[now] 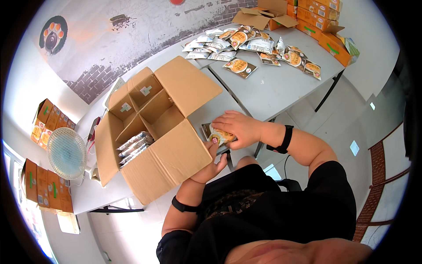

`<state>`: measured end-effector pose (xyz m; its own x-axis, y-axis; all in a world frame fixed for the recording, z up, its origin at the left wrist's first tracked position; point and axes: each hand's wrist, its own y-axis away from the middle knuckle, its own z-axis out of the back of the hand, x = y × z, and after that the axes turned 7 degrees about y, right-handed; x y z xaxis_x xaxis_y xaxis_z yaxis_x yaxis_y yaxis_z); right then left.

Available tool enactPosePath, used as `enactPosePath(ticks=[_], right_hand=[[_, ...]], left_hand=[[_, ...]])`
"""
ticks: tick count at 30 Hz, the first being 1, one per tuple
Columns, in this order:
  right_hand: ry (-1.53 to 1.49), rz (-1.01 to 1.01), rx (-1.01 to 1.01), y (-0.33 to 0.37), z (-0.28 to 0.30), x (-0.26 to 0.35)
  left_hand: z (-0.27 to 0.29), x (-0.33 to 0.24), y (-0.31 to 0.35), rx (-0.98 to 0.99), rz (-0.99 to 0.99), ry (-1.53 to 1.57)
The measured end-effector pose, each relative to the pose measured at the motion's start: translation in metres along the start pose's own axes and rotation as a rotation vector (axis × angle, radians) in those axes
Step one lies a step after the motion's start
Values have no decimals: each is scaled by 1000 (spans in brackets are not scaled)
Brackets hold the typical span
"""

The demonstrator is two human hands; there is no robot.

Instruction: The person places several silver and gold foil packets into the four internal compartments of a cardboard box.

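My right hand (237, 127) lies on top of a small stack of flat snack packets (215, 134) at the near edge of the grey table (272, 88), fingers closed over them. My left hand (211, 165) comes up from below and supports the same stack against the table edge. Just left of the hands stands an open cardboard box (154, 127) with its flaps spread; several silver packets (134, 147) stand on edge in its near left corner.
A spread of loose packets (246, 46) covers the far side of the table. Orange cartons (321, 17) and an open box sit at the far right. A white fan (66, 152) stands left of the box. More cartons (46, 185) are stacked at the left.
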<state>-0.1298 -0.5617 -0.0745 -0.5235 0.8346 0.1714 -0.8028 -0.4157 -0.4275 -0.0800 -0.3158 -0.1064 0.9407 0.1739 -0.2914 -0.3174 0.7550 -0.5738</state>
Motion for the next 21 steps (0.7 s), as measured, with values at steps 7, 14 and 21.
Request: enactPosePath(ticks=[7, 14, 21], right_hand=[[46, 10, 86, -7, -8, 21], [110, -56, 124, -7, -15, 24], [167, -79, 219, -14, -12, 24]], left_hand=[[-8, 9, -11, -57, -4, 25], [-8, 10, -11, 15, 74, -14], [-5, 3, -15, 87, 155, -87]])
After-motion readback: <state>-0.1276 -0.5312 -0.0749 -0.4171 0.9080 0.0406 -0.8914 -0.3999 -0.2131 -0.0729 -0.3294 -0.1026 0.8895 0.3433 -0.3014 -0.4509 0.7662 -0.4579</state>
